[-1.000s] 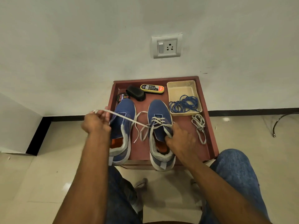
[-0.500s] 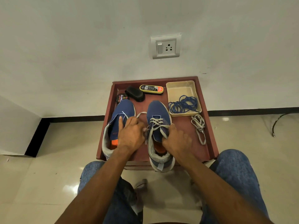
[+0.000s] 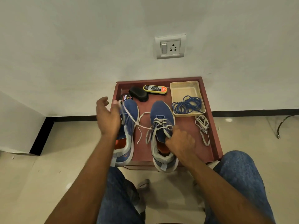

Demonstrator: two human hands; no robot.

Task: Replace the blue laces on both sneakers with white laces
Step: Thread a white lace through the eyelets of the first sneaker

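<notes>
Two blue sneakers stand on a red-brown tray. The right sneaker is partly laced with a white lace. My right hand pinches that sneaker at its tongue and upper eyelets. My left hand is raised over the left sneaker, thumb and fingers gripping one end of the white lace, which runs taut across to the right sneaker. The lace's other end hangs loose between the shoes. The removed blue laces lie coiled in a beige container. A second white lace lies bunched at the tray's right.
At the tray's back sit a black brush, a yellow polish sponge and a round polish tin. The tray sits against a white wall with a socket. My knees in jeans frame the tray's near edge. A cable lies on the floor right.
My left hand first held the lace pulled out left, came in to the right sneaker's eyelets, and now has drawn the lace up and left again. My right hand stayed on the sneaker.
</notes>
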